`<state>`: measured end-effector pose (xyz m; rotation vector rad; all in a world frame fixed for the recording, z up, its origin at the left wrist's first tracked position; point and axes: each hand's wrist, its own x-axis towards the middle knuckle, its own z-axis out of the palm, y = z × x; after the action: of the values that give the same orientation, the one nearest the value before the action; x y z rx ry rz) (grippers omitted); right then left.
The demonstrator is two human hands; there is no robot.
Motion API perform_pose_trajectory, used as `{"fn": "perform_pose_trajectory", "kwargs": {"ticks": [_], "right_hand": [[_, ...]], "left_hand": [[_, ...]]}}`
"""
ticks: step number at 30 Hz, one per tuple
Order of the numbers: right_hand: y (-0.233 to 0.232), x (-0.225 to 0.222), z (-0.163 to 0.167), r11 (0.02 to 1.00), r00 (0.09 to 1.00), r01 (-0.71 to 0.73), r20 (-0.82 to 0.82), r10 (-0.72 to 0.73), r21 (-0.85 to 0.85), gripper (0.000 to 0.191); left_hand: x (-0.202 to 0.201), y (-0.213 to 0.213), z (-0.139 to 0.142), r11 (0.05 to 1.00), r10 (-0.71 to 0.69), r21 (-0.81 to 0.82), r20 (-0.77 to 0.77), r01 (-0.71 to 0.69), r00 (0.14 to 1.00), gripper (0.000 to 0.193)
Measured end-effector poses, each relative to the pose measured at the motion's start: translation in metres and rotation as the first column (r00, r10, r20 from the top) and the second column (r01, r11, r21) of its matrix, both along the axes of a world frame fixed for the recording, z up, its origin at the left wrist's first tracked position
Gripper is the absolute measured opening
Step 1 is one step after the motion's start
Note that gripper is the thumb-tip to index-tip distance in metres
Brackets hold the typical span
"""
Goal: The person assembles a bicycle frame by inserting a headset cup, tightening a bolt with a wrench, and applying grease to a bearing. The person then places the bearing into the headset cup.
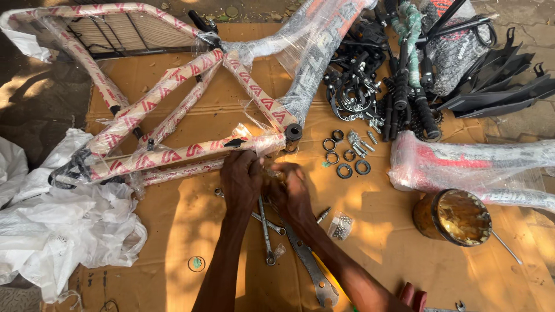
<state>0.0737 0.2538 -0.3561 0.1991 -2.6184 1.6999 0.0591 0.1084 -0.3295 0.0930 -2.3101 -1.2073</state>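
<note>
Spanners [300, 254] lie nearest on the cardboard sheet [173, 231], just under both wrists. Left hand [241, 179] and right hand [289, 190] are pinched together on clear wrap at the bike frame [173, 153], at its lower tube end. That tube's long axis runs left-right, open end toward bearing rings [347, 162]; grease tin [454, 216] sits well apart on the right.

The bicycle frame [173, 115] was wrapped in pale cream paper printed with a repeating red mark, under clear shiny film. It lay on tan cardboard [191, 219]. To the near left, the crumpled plastic sheeting [52, 219] was white. The rings [347, 162] by the middle were black and dull silver, the spanners [289, 242] plain grey steel. On the right, the tin [451, 216] was rusty brown with yellowish grease inside. The far-right mudguards [497, 86] were black, and the wrapped fork [462, 164] showed red and white.
</note>
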Motion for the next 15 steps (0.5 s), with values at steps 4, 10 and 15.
{"fn": "perform_pose_trajectory", "kwargs": {"ticks": [4, 10, 15], "right_hand": [[-0.004, -0.011, 0.008, 0.961, 0.990, 0.142, 0.011, -0.144, -0.239, 0.040], [-0.026, -0.017, 0.008, 0.902, 0.989, 0.138, 0.018, -0.144, -0.408, 0.044], [-0.034, -0.006, 0.022, 0.880, 0.960, 0.231, 0.247, -0.136, -0.415, 0.042]], "left_hand": [[0.002, -0.003, -0.011, 0.996, -0.088, -0.042, -0.078, 0.085, 0.993, 0.016], [0.006, -0.002, -0.035, 0.794, -0.242, 0.594, 0.118, 0.127, 0.963, 0.018], [0.010, 0.009, -0.041, 0.671, -0.218, 0.739, 0.134, 0.049, 0.967, 0.017]]}}
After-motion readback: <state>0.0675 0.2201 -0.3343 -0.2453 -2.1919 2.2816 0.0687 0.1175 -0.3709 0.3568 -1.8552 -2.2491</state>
